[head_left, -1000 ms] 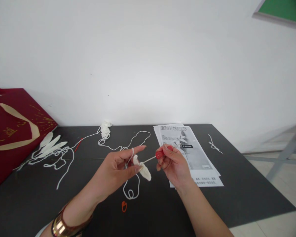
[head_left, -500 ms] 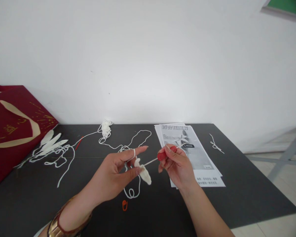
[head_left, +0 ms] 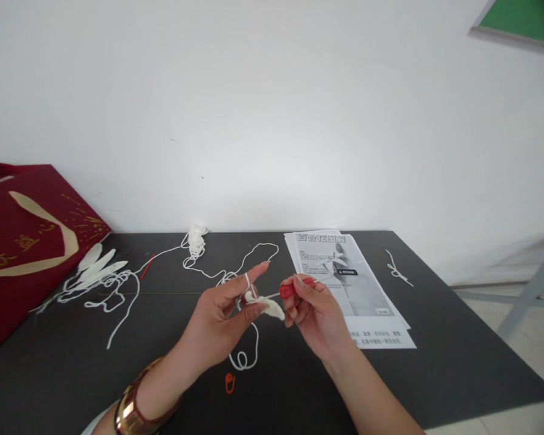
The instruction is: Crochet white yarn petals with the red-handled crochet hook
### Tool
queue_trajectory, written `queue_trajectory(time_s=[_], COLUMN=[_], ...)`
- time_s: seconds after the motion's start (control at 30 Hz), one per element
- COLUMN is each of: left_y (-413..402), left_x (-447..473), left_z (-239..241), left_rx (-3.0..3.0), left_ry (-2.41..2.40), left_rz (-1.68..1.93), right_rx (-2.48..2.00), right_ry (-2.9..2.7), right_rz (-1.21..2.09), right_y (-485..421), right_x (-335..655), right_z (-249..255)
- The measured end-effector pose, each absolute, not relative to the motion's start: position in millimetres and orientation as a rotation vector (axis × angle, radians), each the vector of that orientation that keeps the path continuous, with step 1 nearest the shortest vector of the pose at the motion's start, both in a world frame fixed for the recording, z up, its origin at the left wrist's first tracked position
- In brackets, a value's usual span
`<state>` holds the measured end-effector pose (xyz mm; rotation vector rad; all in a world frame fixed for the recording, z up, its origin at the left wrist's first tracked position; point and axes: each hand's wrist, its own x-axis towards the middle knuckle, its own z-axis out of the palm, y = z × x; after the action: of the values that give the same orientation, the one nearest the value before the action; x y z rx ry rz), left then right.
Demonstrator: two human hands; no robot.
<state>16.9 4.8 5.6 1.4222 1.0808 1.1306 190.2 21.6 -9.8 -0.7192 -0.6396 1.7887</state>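
Note:
My left hand (head_left: 222, 314) pinches a small white crocheted piece (head_left: 272, 309) between thumb and middle finger, with white yarn (head_left: 242, 359) looped once round the raised forefinger. My right hand (head_left: 310, 311) grips a red-handled crochet hook (head_left: 294, 288); its metal tip reaches into the white piece. Both hands hover just above the dark table (head_left: 435, 356), close together. The yarn trails down from the left hand to the table and back to a small bundle (head_left: 194, 237) by the wall.
Printed instruction sheets (head_left: 353, 290) lie right of my hands. An orange stitch marker (head_left: 229, 382) lies on the table below them. At left stand a dark red bag (head_left: 22, 241), finished white petals (head_left: 97, 263) and loose yarn. A knotted yarn scrap (head_left: 398, 269) lies far right.
My right hand has moved left toward my left hand, pushing the hook further into the white piece. The gap between the hands has closed.

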Motion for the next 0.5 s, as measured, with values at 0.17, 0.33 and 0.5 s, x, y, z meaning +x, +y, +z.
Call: queue_trajectory(time_s=[0.17,0.33,0.5], left_y=[5,12,19], left_x=[27,20,18], left_z=[-4,3,20], left_rx=[1.297,1.539,1.753], left_ry=[1.041,1.05,1.092], left_rz=[1.174,1.091,1.018], right_rx=[-0.737,-0.757,-0.759], right_ry=[-0.627,-0.764,-0.759], right_rz=[1.792,1.636,1.621], right_y=[19,18,22], right_x=[186,188,190], right_z=[-12,-10,-13])
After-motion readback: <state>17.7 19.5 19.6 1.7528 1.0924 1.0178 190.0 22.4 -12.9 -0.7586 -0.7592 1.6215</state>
